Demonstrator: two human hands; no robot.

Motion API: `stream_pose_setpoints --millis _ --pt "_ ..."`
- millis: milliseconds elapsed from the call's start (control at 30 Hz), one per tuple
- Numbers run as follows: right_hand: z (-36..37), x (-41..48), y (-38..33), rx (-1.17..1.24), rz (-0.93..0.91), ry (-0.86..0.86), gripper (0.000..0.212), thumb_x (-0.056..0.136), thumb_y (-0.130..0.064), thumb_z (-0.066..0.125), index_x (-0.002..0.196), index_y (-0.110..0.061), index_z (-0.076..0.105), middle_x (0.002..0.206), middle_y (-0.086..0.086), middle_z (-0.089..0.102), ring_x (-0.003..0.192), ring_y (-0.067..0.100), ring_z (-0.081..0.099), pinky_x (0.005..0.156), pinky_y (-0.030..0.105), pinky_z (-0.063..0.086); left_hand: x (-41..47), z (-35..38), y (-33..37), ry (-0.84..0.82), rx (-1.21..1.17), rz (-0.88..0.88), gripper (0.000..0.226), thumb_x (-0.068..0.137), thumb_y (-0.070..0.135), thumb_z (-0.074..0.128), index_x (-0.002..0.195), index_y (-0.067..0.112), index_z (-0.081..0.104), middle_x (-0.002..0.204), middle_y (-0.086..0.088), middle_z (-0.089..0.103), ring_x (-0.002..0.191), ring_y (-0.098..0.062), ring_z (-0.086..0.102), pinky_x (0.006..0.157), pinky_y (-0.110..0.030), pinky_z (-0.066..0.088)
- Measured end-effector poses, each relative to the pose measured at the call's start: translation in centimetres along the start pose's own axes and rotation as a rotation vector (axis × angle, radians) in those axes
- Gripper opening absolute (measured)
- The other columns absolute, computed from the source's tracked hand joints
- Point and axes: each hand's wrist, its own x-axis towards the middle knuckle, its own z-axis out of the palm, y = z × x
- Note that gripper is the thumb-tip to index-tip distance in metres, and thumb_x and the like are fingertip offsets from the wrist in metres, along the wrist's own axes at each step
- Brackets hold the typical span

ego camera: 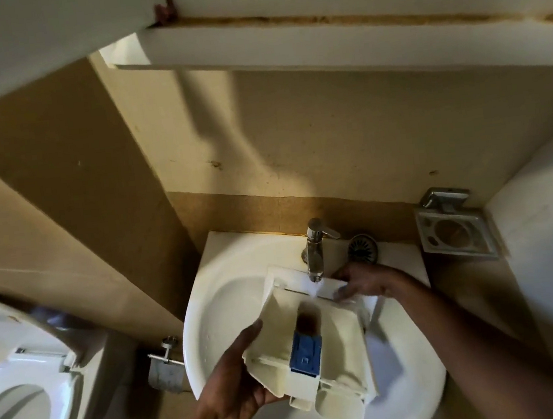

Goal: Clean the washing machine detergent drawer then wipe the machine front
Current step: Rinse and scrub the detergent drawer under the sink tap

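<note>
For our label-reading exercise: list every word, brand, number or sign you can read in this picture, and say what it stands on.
None can be read.
Blue insert in the detergent drawer: raised marks, too blurred to read.
Tap, basin: no lettering visible.

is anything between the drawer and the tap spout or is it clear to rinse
Nothing visible stands between them. The detergent drawer is held over the sink by the left hand and right hand, its far end directly under the tap spout. Whether water is running is hard to tell.
</note>
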Motion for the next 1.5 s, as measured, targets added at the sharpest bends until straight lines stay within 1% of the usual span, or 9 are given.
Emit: stream_pose_setpoints --millis 133,267,400,567,733,933,1033,1267,1500 --pt "-0.3 0.7 -2.0 -0.119 -0.075 0.222 0.02 0.077 -0.013 0.081 0.094 -0.017 0.073 0.085 -0.004 0.072 0.083 0.012 0.068 0.075 0.031 0.055 -0.2 1.6 -0.5 0.05 0.078 0.113 0.033 0.081 0.009 0.063 0.113 0.005 0.059 0.082 -0.023 0.075 0.09 -0.044 0.064 0.098 -0.065 0.045" --pt "0.3 -0.7 -2.2 -0.262 -0.16 0.432 0.017 0.077 -0.024 0.082 0.084 -0.028 0.068 0.068 -0.025 0.049 0.07 -0.009 0.046 0.06 0.014 0.033 -0.6 2.3 -1.0 0.057 0.092 0.086 0.017 0.093 0.003 0.048 0.096 0.001 0.065 0.078 -0.025 0.073 0.084 -0.041 0.062 0.098 -0.06 0.043" --pt "1.0 -1.2 -1.0 -0.292 -0.101 0.571 0.021 0.079 -0.033 0.08 0.094 -0.019 0.076 0.076 -0.021 0.048 0.087 0.009 0.054 0.073 0.024 0.04 -0.3 2.1 -1.4 0.035 0.062 0.074 0.031 0.092 0.001 0.047 0.081 0.001 0.076 0.083 -0.027 0.072 0.082 -0.041 0.062 0.098 -0.059 0.042" --pt "1.5 -1.4 -0.2 -0.265 -0.081 0.654 0.019 0.081 -0.037 0.077 0.094 -0.023 0.078 0.091 -0.005 0.069 0.091 0.016 0.065 0.07 0.024 0.04 0.2 2.0 -1.8 0.046 0.084 0.066 0.028 0.081 0.007 0.057 0.107 0.0 0.064 0.092 -0.027 0.073 0.091 -0.041 0.063 0.1 -0.058 0.044" --pt "1.4 -1.5 -0.1 -0.252 -0.061 0.671 0.024 0.081 -0.037 0.077 0.102 -0.025 0.077 0.103 -0.002 0.074 0.098 0.018 0.066 0.076 0.027 0.048 0.2 2.4 -1.8 0.029 0.143 0.096 0.024 0.086 0.011 0.058 0.106 0.001 0.068 0.094 -0.026 0.073 0.089 -0.039 0.065 0.107 -0.061 0.041" --pt "1.8 -1.8 0.0 -0.214 -0.095 0.642 0.022 0.085 -0.034 0.075 0.104 -0.024 0.076 0.104 -0.001 0.074 0.098 0.017 0.066 0.08 0.027 0.049 0.4 2.3 -1.8 0.034 0.219 0.158 0.03 0.093 0.011 0.052 0.081 0.011 0.079 0.084 -0.018 0.076 0.085 -0.036 0.063 0.091 -0.052 0.049" --pt "2.6 -2.3 0.1 -0.29 -0.058 0.658 0.018 0.084 -0.038 0.074 0.093 -0.023 0.078 0.093 -0.001 0.076 0.09 0.017 0.068 0.072 0.027 0.048 1.4 0.3 -1.3 0.105 0.191 0.098 0.02 0.087 0.008 0.055 0.103 0.005 0.068 0.084 -0.019 0.073 0.086 -0.036 0.061 0.079 -0.045 0.051" --pt "6.6 -6.0 1.9 -0.368 0.029 0.648 0.03 0.086 -0.038 0.071 0.07 -0.015 0.061 0.06 -0.004 0.055 0.07 0.018 0.064 0.063 0.033 0.047 4.7 -4.1 1.9 0.083 0.362 -0.102 0.07 0.063 0.002 0.071 0.13 -0.004 0.053 0.104 -0.029 0.066 0.083 -0.039 0.066 0.071 -0.042 0.06" --pt "8.8 -11.6 1.5 -0.068 0.188 0.725 0.018 0.083 -0.022 0.07 0.072 -0.016 0.057 0.061 -0.006 0.057 0.063 0.015 0.056 0.062 0.032 0.042 6.4 -3.4 3.9 -0.079 0.454 -0.197 0.024 0.056 0.0 0.067 0.079 -0.006 0.074 0.082 -0.025 0.066 0.066 -0.035 0.068 0.06 -0.036 0.061"
